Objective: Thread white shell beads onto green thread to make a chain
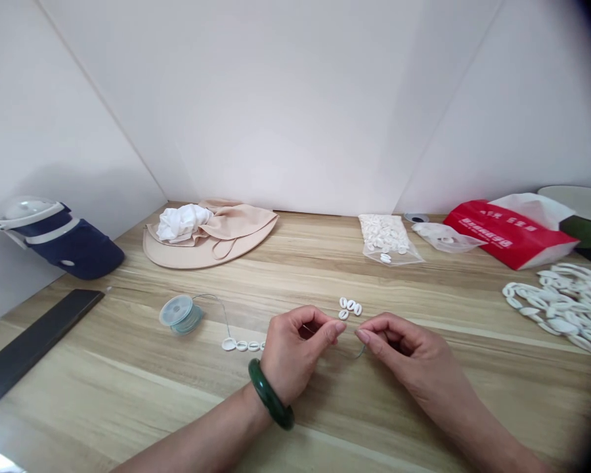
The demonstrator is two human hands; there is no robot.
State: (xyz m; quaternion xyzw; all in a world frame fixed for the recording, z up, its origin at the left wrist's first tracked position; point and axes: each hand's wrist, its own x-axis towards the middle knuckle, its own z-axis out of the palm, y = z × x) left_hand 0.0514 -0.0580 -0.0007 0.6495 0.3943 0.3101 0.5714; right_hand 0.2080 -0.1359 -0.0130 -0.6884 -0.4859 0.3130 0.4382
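My left hand (298, 351), with a green bangle (270, 395) at its wrist, is closed in a pinch near the middle of the table; what its fingertips hold is too small to name. Just to its right, my right hand (406, 348) pinches the thin blue-green cord (358, 355), which hangs in a small loop between the hands. White shells (253, 346) lie in a row left of my left hand, partly hidden by it. Cord runs from that row to a clear spool (182, 314). Several loose shells (350, 305) lie just beyond my fingertips.
A bag of shells (385, 235), a small clear bag (448, 236) and a red package (512, 233) lie at the back right. Strung shells (566, 305) are heaped at right. A beige hat (241, 230), blue bottle (73, 243) and dark bar (39, 338) are at left.
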